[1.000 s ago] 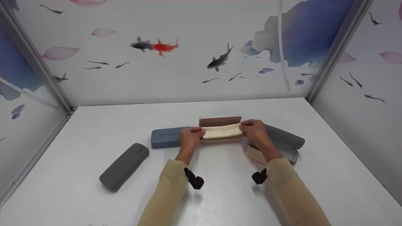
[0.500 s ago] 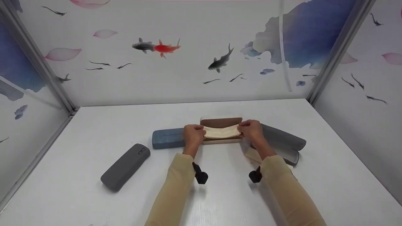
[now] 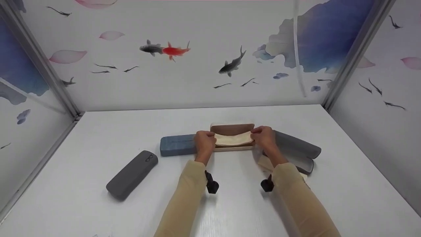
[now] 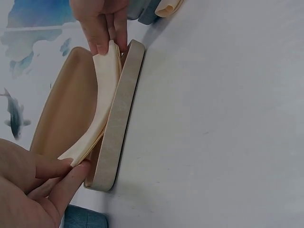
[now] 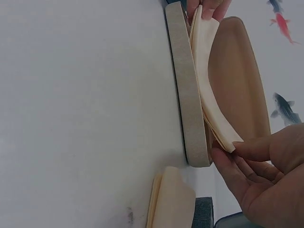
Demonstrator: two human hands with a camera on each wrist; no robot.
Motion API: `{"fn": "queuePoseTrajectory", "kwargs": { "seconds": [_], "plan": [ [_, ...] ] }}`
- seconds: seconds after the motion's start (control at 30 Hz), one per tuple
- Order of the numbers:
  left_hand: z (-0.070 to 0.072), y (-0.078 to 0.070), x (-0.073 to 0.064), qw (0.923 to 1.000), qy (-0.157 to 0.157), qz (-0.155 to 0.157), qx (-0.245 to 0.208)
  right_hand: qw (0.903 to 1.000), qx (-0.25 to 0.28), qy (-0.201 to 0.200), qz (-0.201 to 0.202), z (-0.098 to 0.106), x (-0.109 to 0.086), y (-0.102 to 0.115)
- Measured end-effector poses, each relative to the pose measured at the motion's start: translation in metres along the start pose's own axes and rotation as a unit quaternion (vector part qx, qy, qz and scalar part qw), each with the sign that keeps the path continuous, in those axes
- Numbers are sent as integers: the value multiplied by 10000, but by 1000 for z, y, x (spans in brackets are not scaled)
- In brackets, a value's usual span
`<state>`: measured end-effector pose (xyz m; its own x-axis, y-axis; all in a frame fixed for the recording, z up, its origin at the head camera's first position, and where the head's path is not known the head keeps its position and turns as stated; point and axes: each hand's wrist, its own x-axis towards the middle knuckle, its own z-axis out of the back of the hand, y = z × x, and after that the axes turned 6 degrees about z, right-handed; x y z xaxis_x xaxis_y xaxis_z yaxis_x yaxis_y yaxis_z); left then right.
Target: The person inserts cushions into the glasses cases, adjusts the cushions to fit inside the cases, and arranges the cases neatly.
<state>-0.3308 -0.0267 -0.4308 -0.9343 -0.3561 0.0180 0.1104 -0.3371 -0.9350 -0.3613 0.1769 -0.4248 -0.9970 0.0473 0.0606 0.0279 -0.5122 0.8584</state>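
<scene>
A cream folded cloth (image 3: 233, 139) stretches between both hands, its middle sagging down into an open beige glasses case (image 3: 232, 129) with a brown lining. My left hand (image 3: 205, 143) pinches the cloth's left end between thumb and fingers. At the other end, my right hand (image 3: 265, 138) pinches it the same way. Seen from the left wrist, the layered cloth (image 4: 107, 90) curves along the inside of the case's front wall (image 4: 121, 128). The case's lid stands raised behind the cloth, and its bottom is mostly hidden by it.
A blue glasses case (image 3: 177, 145) lies beside the left hand. Farther left is a closed grey glasses case (image 3: 132, 175) with a spectacles mark. An open grey case (image 3: 297, 144) lies right of the right hand, with another folded cloth (image 5: 172, 202) partly under the right arm.
Both hands have come slightly closer together, the left one moving right. The cloth has gone from nearly straight to sagging in the middle, lower into the beige case.
</scene>
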Motion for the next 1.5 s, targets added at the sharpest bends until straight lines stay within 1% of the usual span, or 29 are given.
{"fn": "queuePoseTrajectory", "kwargs": {
  "seconds": [0.1, 0.2, 0.33, 0.4, 0.57, 0.6, 0.67, 0.77, 0.87, 0.93, 1.0, 1.07, 1.17, 1.23, 1.3, 1.4, 1.5],
  "plan": [
    [0, 1, -1, 9998, -57, -88, 194, 9999, 58, 65, 51, -1, -1, -2],
    [0, 2, -1, 9994, -106, -185, 280, 9999, 106, 103, 79, -2, -2, -4],
    [-1, 2, 0, 9989, -144, -338, 277, 9999, 82, 89, 39, -3, -1, -4],
    [-2, 3, 1, 9982, -190, -478, 306, 10000, 26, 83, 25, -3, -1, -4],
    [-2, 5, 2, 9967, -102, -757, 275, 9997, -241, 50, 40, -4, -1, -3],
    [-1, 5, 2, 9967, -44, -766, 275, 9995, -294, 37, 50, -4, -1, -2],
    [2, 4, 2, 9965, -45, -769, 330, 9994, -350, 15, 44, -4, -2, -1],
    [8, -1, 2, 9965, -110, -688, 451, 9989, -453, -49, 81, -2, -4, 3],
    [13, -9, 2, 9971, -240, -548, 475, 9980, -566, -250, 164, 1, -7, 9],
    [16, -14, 1, 9979, -247, -420, 430, 9974, -545, -400, 235, 2, -10, 15],
    [19, -20, 0, 9980, -224, -341, 486, 9973, -457, -467, 334, 4, -12, 20],
    [21, -25, 0, 9978, -146, -238, 603, 9978, -337, -398, 404, 5, -14, 26],
    [21, -31, 1, 9962, -58, -148, 858, 9989, -254, -95, 394, 6, -13, 33],
    [20, -33, 2, 9958, 34, -15, 919, 9993, -252, 143, 252, 7, -9, 36],
    [17, -34, 4, 9954, 68, 102, 945, 9990, -246, 381, -19, 9, -3, 37],
    [12, -34, 6, 9954, 26, 292, 912, 9961, -170, 709, -504, 11, 4, 36],
    [7, -34, 6, 9958, -22, 404, 822, 9916, 52, 928, -895, 11, 10, 33]
  ]
}}
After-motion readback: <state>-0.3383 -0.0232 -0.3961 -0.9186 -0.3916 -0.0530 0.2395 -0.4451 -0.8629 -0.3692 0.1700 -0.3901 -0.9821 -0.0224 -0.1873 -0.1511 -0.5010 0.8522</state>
